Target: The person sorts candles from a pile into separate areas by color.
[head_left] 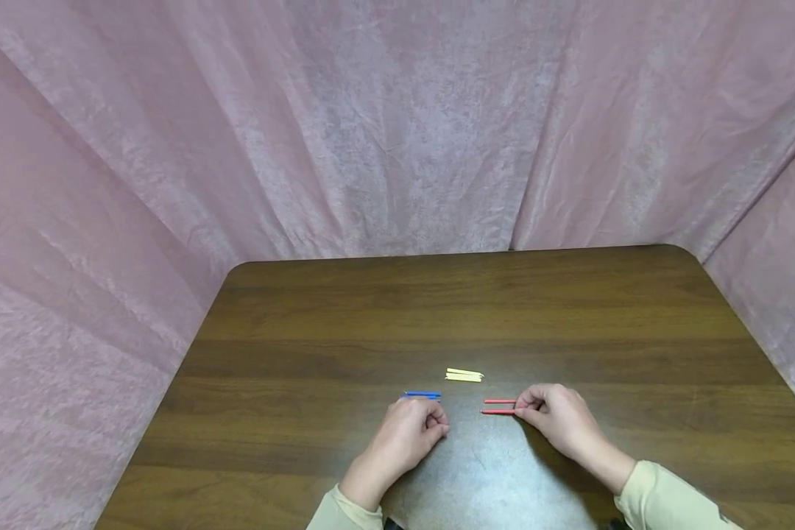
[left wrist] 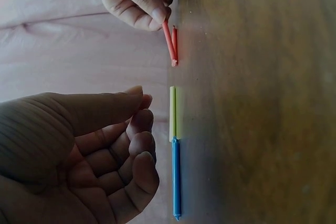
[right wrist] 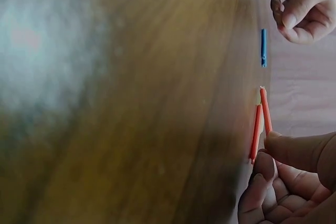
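My right hand [head_left: 559, 418] pinches one end of a thin red candle [right wrist: 266, 111] between thumb and forefinger. That candle tilts slightly off the table in both wrist views. A second red candle [head_left: 499, 401] lies beside it, just beyond in the head view. My left hand [head_left: 407, 430] holds nothing; its fingers are loosely curled with the thumb tip against the forefinger. It hovers close by the blue candles [head_left: 422, 393], partly covering them in the head view. A small group of yellow candles [head_left: 464, 375] lies side by side, farther back between the two hands.
The candles lie on a brown wood-grain table [head_left: 305, 316] with rounded far corners. Pink velvety curtains [head_left: 404, 132] hang behind the table and along both sides. Light reflects off the table's near middle.
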A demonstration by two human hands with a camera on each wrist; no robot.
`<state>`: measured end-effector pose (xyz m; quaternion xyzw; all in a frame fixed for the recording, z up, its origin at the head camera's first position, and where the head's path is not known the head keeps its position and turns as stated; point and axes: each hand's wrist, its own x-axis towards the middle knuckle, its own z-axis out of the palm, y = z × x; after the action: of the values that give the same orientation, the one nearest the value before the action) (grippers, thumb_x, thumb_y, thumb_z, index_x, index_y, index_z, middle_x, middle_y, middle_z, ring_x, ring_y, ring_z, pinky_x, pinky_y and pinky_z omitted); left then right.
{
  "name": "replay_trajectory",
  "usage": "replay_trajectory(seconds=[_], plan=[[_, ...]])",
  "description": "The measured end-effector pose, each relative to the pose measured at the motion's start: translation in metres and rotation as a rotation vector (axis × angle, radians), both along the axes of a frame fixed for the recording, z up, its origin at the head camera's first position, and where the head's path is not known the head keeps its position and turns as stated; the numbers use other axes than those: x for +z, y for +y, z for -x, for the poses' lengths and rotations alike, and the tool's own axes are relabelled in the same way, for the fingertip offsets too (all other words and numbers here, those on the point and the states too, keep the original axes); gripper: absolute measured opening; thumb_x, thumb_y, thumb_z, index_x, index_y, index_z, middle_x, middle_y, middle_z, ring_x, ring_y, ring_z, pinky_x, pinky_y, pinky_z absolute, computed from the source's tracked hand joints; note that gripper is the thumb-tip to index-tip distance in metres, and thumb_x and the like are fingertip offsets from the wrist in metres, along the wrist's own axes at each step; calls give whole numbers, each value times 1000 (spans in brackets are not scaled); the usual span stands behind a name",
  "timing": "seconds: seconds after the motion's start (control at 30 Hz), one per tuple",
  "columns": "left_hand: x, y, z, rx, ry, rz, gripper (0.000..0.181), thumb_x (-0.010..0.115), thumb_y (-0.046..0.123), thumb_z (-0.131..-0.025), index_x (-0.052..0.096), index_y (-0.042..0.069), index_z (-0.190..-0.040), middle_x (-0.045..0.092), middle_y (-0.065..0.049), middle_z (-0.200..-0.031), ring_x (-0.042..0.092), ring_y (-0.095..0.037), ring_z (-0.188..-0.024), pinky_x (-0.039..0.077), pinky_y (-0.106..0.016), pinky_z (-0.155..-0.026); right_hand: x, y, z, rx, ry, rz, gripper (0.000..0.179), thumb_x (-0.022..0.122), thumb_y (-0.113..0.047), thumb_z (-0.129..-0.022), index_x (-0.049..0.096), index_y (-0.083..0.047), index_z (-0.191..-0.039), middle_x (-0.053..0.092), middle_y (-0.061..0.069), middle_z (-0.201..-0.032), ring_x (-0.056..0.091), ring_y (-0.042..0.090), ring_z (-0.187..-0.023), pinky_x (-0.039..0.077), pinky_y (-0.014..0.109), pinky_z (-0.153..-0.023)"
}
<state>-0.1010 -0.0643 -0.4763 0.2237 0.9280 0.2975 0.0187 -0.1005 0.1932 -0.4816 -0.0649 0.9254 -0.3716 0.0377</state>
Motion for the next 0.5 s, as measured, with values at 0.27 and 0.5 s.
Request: replay_trajectory(seconds=[0.27,0.5], plan=[[1,-2,-1,0,5,3,16,77,11,-79,66,19,-70,51,18,-60,44,5,-58,38,-16,-61,0,1,4,-7,18,-30,14,76,-9,-80,67,-18,-74,58,-11,-67,50,3,-60,41,26,-60],[2,-3,-1,0,1,-1,16,77,10,-78,66,18,-70,50,17,-60,44,5,-58,38,-15,-61,1,1,5,-6,19,-45,14,76,-9,-80,66,-18,-74,58,-11,-66,50,5,-60,41,28,-61]])
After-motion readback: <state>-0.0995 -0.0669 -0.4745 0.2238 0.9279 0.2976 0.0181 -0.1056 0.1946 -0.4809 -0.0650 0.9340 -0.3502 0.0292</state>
